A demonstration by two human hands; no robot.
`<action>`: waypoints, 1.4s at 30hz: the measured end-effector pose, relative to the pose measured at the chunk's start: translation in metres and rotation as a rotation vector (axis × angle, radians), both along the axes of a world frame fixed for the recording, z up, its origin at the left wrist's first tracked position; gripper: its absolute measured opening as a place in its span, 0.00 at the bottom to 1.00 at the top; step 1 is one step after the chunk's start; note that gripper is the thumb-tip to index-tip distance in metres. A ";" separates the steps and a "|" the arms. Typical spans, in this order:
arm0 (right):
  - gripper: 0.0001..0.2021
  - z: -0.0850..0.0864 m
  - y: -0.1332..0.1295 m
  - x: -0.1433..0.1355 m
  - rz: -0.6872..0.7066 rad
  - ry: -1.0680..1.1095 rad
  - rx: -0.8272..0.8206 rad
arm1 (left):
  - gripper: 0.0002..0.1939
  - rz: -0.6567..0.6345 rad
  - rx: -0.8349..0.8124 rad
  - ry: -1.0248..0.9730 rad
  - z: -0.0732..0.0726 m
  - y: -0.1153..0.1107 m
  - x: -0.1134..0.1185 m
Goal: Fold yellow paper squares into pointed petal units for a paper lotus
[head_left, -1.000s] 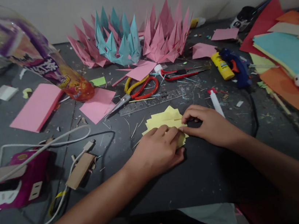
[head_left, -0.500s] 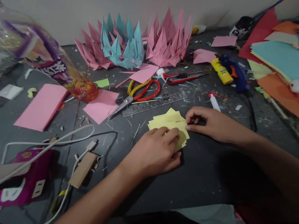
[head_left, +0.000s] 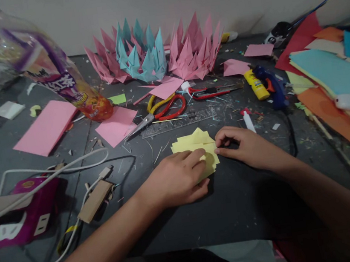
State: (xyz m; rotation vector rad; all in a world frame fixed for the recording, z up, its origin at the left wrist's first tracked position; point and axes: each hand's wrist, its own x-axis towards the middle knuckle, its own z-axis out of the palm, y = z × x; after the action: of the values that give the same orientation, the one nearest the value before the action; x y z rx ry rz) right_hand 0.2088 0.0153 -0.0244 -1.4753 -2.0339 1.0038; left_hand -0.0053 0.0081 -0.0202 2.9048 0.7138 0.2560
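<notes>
Several yellow paper sheets [head_left: 192, 142] lie stacked unevenly on the dark table [head_left: 232, 222], near its middle. My left hand [head_left: 182, 175] rests over the lower left part of the stack, fingers bent and spread across the paper. At the right edge of the stack, my right hand [head_left: 239, 144] pinches the paper's edge between thumb and index finger. Behind the stack are scissors [head_left: 167, 110] with red and yellow handles and a clear ruler [head_left: 177, 123].
Folded pink [head_left: 195, 55] and blue [head_left: 144, 57] paper pieces stand at the back. A bottle [head_left: 58, 73] and pink sheets [head_left: 45, 127] are left, near a purple power strip [head_left: 26, 206] with cables. Right are a glue stick [head_left: 256, 85], glue gun [head_left: 274, 88] and coloured paper [head_left: 331, 71].
The whole view has shifted slightly. My left hand's fingers have moved a little over the yellow paper; my right hand still pinches at its edge.
</notes>
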 end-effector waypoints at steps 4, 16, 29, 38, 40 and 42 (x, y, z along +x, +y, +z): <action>0.03 0.000 0.000 0.000 0.003 -0.001 0.013 | 0.14 0.021 -0.026 0.002 -0.001 -0.001 0.002; 0.04 0.001 -0.002 -0.002 0.023 -0.051 0.050 | 0.16 0.029 -0.001 -0.007 -0.004 -0.002 0.005; 0.04 0.000 -0.002 -0.003 -0.017 -0.031 0.006 | 0.16 0.070 -0.015 0.057 0.000 -0.004 0.003; 0.03 0.000 -0.001 -0.001 0.007 -0.023 0.001 | 0.15 0.011 -0.020 0.055 0.005 0.002 -0.005; 0.03 0.000 -0.001 -0.001 0.010 -0.027 0.010 | 0.15 0.026 -0.024 0.044 0.004 0.002 -0.005; 0.04 0.000 -0.002 -0.001 0.015 -0.030 0.021 | 0.15 0.031 -0.006 0.040 0.002 0.000 -0.003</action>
State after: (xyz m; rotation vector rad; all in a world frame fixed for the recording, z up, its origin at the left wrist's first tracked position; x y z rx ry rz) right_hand 0.2076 0.0135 -0.0244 -1.4747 -2.0739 0.9686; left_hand -0.0086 0.0085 -0.0181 2.9025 0.7652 0.1988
